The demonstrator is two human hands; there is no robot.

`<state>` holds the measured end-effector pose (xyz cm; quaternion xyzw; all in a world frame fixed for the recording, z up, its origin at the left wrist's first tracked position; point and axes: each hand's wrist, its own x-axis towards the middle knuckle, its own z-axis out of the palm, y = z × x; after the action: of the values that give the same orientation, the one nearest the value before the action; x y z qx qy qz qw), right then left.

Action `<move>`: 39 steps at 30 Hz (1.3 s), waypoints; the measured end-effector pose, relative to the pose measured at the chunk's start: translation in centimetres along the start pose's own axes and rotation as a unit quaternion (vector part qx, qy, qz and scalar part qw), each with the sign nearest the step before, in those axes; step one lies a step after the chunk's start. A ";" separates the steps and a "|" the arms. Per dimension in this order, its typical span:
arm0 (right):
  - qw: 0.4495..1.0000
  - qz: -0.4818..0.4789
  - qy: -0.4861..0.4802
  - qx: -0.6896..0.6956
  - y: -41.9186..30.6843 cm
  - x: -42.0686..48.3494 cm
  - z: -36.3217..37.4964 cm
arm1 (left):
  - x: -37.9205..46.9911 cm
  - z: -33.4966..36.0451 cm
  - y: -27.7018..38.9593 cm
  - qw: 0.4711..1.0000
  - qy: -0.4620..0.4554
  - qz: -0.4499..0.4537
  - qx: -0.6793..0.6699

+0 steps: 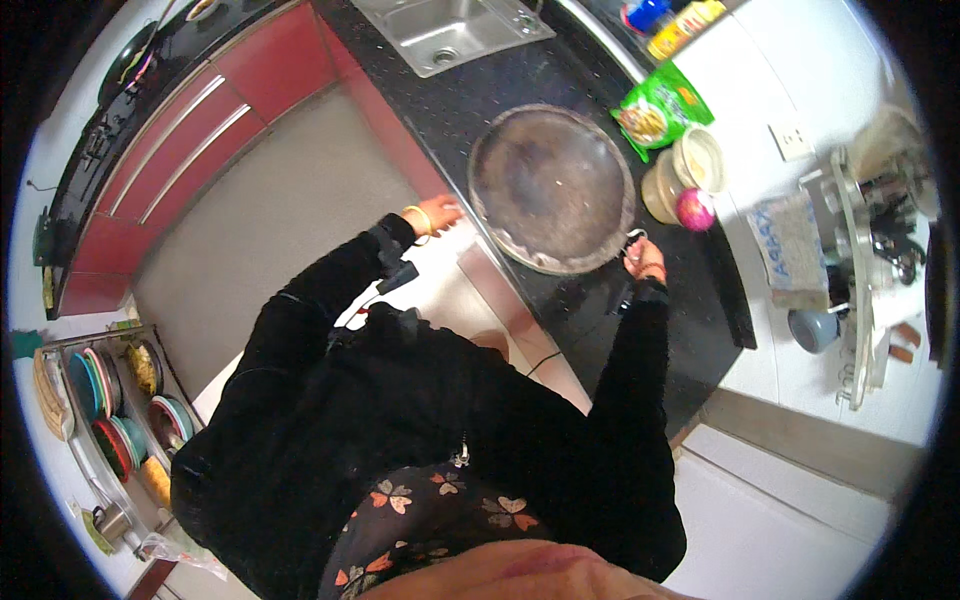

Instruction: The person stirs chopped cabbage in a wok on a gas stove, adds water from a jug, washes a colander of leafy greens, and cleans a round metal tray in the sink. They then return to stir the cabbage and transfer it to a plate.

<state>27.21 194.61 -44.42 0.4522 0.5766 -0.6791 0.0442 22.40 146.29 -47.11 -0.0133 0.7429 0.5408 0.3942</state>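
A large, round, dark pan-like vessel [555,187] with a worn brown surface and pale rim lies on the black speckled countertop [577,330]. My right hand [645,259], with a red bracelet at its wrist, has its fingers curled at a small handle [636,236] on the vessel's near right side. At the counter's front edge is my left hand [442,215], a yellow bangle on its wrist. It is close to the vessel's left rim; blur hides whether its fingers touch anything.
Beyond the vessel is a steel sink [450,34]. Along the wall stand a green food packet [660,112], a pale tub [661,191] and a pink round object [695,209]. A wall rack [859,300] holds utensils. Red cabinets [180,150] line the left side.
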 end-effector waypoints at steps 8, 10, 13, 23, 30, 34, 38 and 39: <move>0.982 -0.024 0.028 -0.186 -1.6 -5.6 7.7 | 4.1 -4.2 -0.2 0.966 -0.085 -0.102 -0.221; 0.985 -0.022 0.015 -0.173 -1.0 -6.5 9.5 | 4.7 -6.3 0.0 0.959 -0.087 -0.114 -0.243; 0.985 -0.020 -0.071 -0.154 -0.9 -6.1 14.7 | 5.5 -12.0 1.0 0.953 -0.058 -0.117 -0.272; 0.980 -0.012 -0.183 -0.079 -5.5 -4.9 39.7 | 9.6 -32.7 0.3 0.938 0.139 -0.051 -0.314; 0.985 -0.048 -0.161 -0.032 -7.4 -2.8 56.2 | 13.1 -49.4 1.5 0.953 0.171 -0.074 -0.240; 0.991 -0.022 -0.130 -0.007 -8.5 -2.0 63.7 | 16.6 -56.7 2.4 0.960 0.202 -0.031 -0.192; 0.992 -0.024 -0.127 0.010 -9.0 -1.0 69.1 | 18.5 -62.0 3.1 0.930 0.361 -0.067 0.006; 0.993 -0.025 -0.117 -0.009 -9.2 -0.5 70.1 | 18.9 -63.4 3.7 0.927 0.373 -0.034 0.028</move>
<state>-17.29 139.72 -42.41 0.3543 0.5846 -0.7233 0.0983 -28.54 103.92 -48.92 -0.2277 0.8503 0.4622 0.1072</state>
